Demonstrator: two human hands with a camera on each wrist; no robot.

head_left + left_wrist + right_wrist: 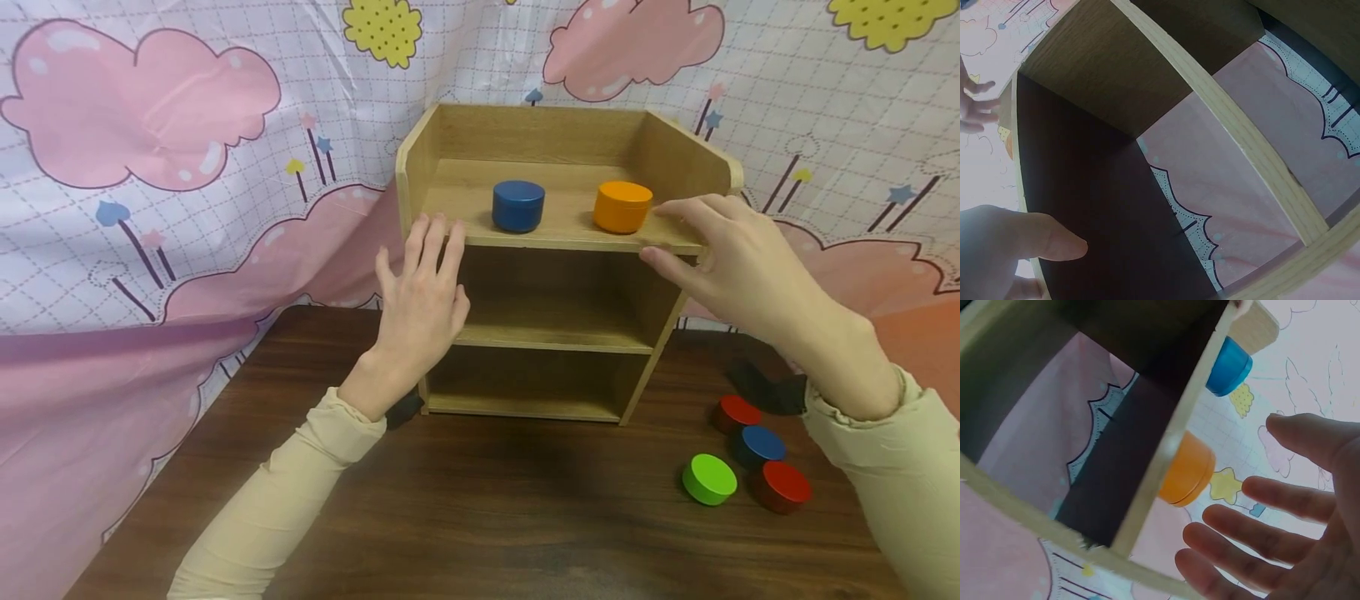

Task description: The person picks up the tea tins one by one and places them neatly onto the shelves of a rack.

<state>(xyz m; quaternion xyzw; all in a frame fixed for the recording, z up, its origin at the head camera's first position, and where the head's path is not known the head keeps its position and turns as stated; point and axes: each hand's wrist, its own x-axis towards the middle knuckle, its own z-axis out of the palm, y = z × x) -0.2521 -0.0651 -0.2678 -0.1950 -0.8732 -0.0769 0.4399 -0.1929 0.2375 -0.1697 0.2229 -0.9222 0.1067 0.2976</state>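
Note:
An orange round container and a blue one stand apart on the top shelf of a wooden rack. My right hand is just right of the orange container, fingers spread and holding nothing; in the right wrist view a gap shows between the hand and the orange container. My left hand lies at the top shelf's front left edge, fingers extended. In the left wrist view its thumb is in front of the shelf's dark underside.
On the dark table at the right are a light green container, two red ones and a blue one. The rack's two lower shelves hold nothing visible. A patterned cloth hangs behind.

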